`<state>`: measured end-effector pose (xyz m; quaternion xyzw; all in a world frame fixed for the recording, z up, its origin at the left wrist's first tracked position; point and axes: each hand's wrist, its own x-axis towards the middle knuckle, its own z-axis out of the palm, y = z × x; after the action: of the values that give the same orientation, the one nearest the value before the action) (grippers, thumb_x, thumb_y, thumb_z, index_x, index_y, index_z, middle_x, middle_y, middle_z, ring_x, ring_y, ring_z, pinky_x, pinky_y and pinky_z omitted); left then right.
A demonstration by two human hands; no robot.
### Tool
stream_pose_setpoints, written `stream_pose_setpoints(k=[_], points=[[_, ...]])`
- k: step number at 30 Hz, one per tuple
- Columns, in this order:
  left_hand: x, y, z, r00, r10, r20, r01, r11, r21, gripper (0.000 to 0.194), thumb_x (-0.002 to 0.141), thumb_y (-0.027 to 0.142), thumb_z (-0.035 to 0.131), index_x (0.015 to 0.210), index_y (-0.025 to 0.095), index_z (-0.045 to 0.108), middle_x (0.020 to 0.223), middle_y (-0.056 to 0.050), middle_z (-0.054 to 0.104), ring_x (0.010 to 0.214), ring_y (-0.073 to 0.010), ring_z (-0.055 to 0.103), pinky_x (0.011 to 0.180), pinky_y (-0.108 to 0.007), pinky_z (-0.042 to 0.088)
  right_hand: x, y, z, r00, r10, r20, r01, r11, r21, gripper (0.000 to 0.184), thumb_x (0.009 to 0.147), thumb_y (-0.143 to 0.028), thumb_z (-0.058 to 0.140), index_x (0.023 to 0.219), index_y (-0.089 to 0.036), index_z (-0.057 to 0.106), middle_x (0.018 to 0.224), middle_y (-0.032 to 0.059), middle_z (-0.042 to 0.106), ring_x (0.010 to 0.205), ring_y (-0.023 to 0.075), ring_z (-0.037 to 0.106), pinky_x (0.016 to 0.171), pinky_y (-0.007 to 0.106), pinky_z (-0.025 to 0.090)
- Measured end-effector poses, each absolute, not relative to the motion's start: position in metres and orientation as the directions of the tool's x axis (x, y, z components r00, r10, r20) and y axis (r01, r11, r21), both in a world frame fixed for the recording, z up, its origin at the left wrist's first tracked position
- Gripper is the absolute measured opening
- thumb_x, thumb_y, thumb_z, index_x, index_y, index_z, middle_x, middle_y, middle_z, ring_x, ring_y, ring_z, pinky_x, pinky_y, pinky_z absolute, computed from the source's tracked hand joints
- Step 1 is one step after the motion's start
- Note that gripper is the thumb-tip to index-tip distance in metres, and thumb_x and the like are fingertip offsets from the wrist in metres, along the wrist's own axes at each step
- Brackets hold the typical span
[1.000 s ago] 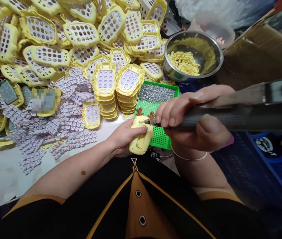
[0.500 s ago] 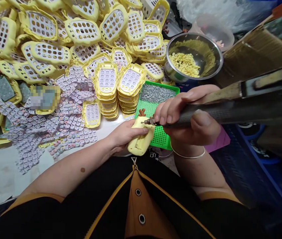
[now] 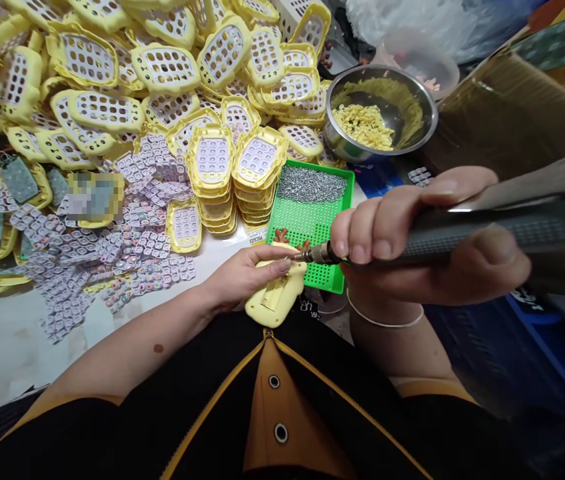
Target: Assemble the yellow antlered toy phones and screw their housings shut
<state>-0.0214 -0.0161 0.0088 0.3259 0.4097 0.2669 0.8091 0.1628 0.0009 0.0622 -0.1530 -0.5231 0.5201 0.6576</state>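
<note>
My left hand (image 3: 240,277) clasped the yellow toy (image 3: 282,299) from its left side, with the lower fingers out of sight beneath it, while thumb and forefinger came together at its upper end, close beside the bit (image 3: 303,256); whether they pinched a screw there, I could not tell. The toy lay tilted in front of my belly, at the near edge of the green tray (image 3: 302,219), its recessed back facing up and its 2 brown antlers (image 3: 281,235) pointing away from me. My right hand (image 3: 387,227) was wrapped firmly around the power screwdriver (image 3: 552,230), fingers over the top and thumb along the near side, with the bit aimed leftward at the toy. I judged the toy to be light, a stiff hollow plastic shell, smooth enough to twist a little under the turning bit. The broad rounded sides looked the best place to hold it, palm underneath and fingertips clear of the metal; the antlers stuck out thinly and seemed the part likeliest to snap, so they were no handle. The screwdriver looked much heavier, and its ribbed barrel seemed the right place to grip. Beyond the toy, loose screws (image 3: 312,183) filled the tray's far end, beside 2 stacks of yellow shells (image 3: 213,200).
</note>
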Motion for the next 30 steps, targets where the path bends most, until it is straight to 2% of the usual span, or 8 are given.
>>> stream_pose_setpoints(k=[2,4,9,15,20,24,27,30], points=[[-0.019,-0.017,0.008,0.523,0.694,-0.496,-0.163,0.652,0.74,0.036,0.062,0.043,0.087,0.082,0.015,0.074,0.081,-0.002,0.069,0.068,-0.0103,0.06,0.069,-0.026,0.048,0.164,-0.005,0.063,-0.103,0.882,0.46,-0.51,0.35,-0.786,0.011,0.08,-0.036,0.074,0.086,-0.028,0.068,0.052,-0.0049,0.055,0.044,0.0145,0.055,0.045,0.032,0.05],[-0.018,-0.019,0.008,0.485,0.711,-0.509,-0.145,0.64,0.755,0.033,0.059,0.038,0.088,0.077,0.015,0.072,0.076,-0.001,0.068,0.067,-0.0103,0.06,0.068,-0.026,0.047,0.166,-0.009,0.063,-0.123,0.897,0.424,-0.501,0.313,-0.807,0.011,0.081,-0.037,0.074,0.086,-0.029,0.069,0.053,-0.0048,0.056,0.045,0.0147,0.055,0.047,0.033,0.051],[-0.018,-0.022,0.009,0.385,0.779,-0.495,-0.031,0.547,0.836,0.023,0.061,0.029,0.084,0.07,0.016,0.067,0.071,0.001,0.063,0.066,-0.0109,0.057,0.067,-0.027,0.046,0.171,-0.014,0.061,-0.075,0.861,0.502,-0.547,0.386,-0.743,0.013,0.082,-0.039,0.07,0.092,-0.031,0.07,0.052,-0.0055,0.053,0.043,0.0142,0.051,0.044,0.033,0.05],[-0.02,-0.021,0.008,0.376,0.844,-0.382,0.029,0.401,0.916,0.019,0.062,0.029,0.081,0.068,0.016,0.068,0.077,-0.001,0.064,0.072,-0.0123,0.057,0.071,-0.029,0.045,0.171,-0.017,0.064,-0.102,0.897,0.431,-0.49,0.332,-0.806,0.012,0.08,-0.04,0.073,0.085,-0.03,0.069,0.051,-0.0049,0.055,0.044,0.0149,0.054,0.046,0.034,0.05],[-0.02,-0.02,0.009,0.38,0.852,-0.361,0.049,0.371,0.927,0.023,0.059,0.03,0.083,0.066,0.016,0.065,0.077,0.0,0.062,0.072,-0.0124,0.055,0.071,-0.029,0.045,0.166,-0.013,0.056,-0.099,0.862,0.497,-0.525,0.379,-0.762,0.013,0.079,-0.044,0.068,0.087,-0.034,0.069,0.047,-0.0068,0.051,0.038,0.0139,0.048,0.04,0.032,0.045],[-0.019,-0.019,0.007,0.378,0.88,-0.286,0.131,0.255,0.958,0.023,0.061,0.03,0.082,0.063,0.016,0.064,0.075,0.0,0.06,0.074,-0.0128,0.053,0.073,-0.029,0.044,0.161,-0.013,0.053,-0.096,0.856,0.508,-0.527,0.389,-0.756,0.011,0.081,-0.041,0.067,0.087,-0.032,0.068,0.048,-0.0068,0.05,0.039,0.0132,0.049,0.04,0.031,0.046],[-0.018,-0.02,0.004,0.373,0.88,-0.293,0.131,0.262,0.956,0.024,0.062,0.031,0.084,0.071,0.016,0.067,0.084,-0.002,0.064,0.082,-0.0153,0.057,0.08,-0.03,0.045,0.161,-0.012,0.053,-0.087,0.838,0.539,-0.513,0.426,-0.745,0.011,0.081,-0.037,0.067,0.089,-0.029,0.067,0.051,-0.0061,0.053,0.041,0.0132,0.052,0.042,0.031,0.047],[-0.019,-0.022,0.003,0.4,0.855,-0.331,0.013,0.356,0.934,0.041,0.067,0.031,0.082,0.105,0.02,0.07,0.116,-0.007,0.066,0.1,-0.0199,0.06,0.09,-0.033,0.047,0.164,-0.009,0.052,-0.099,0.782,0.615,-0.487,0.5,-0.716,0.01,0.08,-0.036,0.066,0.087,-0.029,0.066,0.05,-0.0063,0.054,0.039,0.0133,0.051,0.041,0.031,0.047]])
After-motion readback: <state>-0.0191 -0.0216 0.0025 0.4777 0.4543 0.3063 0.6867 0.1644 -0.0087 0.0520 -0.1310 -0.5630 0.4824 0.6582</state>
